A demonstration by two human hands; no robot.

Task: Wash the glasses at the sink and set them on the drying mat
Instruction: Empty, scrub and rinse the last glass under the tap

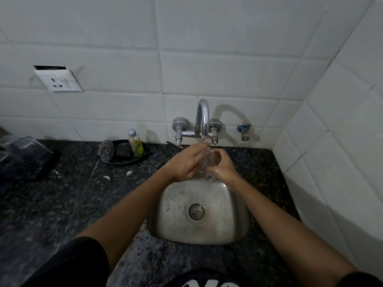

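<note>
Over the small square stainless-steel sink (199, 216), both hands hold a clear drinking glass (208, 162) beneath the curved chrome tap (202, 119). The left hand (187, 162) lies along its side with fingers nearly straight; the right hand (222, 165) curls round it. More clear glasses (24, 150) sit far left on the dark speckled stone table (62, 204).
</note>
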